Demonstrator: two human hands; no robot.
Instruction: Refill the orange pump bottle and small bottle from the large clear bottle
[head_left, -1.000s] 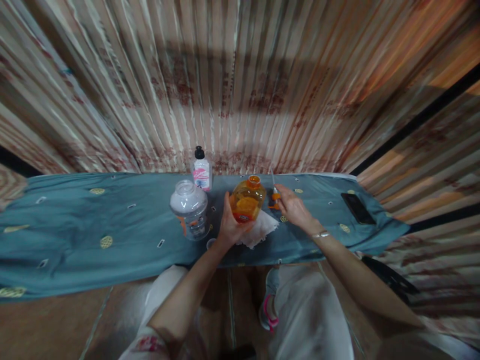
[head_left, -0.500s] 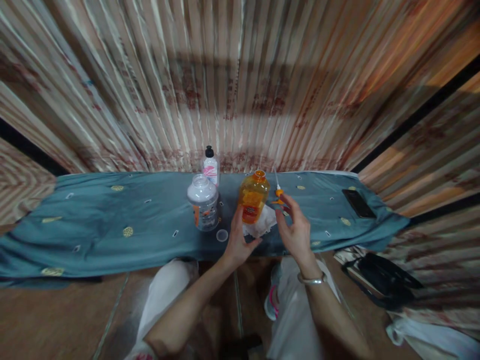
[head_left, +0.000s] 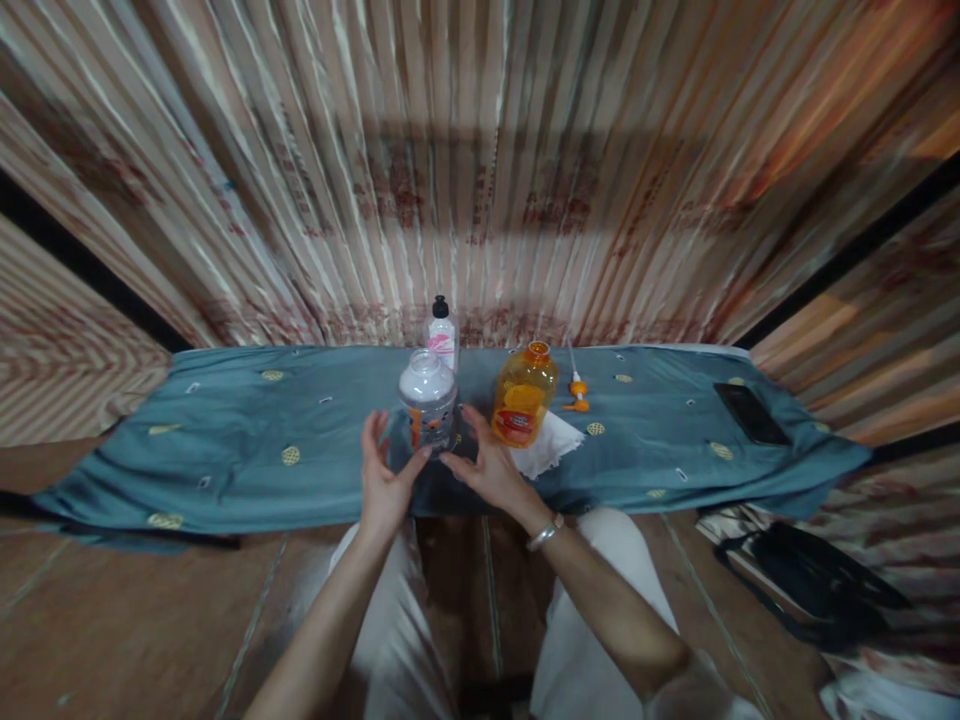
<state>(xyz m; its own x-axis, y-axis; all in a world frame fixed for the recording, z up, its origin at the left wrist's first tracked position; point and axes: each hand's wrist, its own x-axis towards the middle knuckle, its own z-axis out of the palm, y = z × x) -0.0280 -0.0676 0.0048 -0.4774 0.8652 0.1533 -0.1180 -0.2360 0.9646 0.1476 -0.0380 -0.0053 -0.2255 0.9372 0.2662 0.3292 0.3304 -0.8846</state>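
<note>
Left hand (head_left: 384, 480) and right hand (head_left: 491, 468), fingers spread wide and holding nothing, flank the clear jar (head_left: 427, 400) on the desk (head_left: 225, 450), positioned to grip it.

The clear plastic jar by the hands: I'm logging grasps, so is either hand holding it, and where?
Neither holds anything. The left hand and right hand are open beside the clear plastic jar, near its base.
</note>
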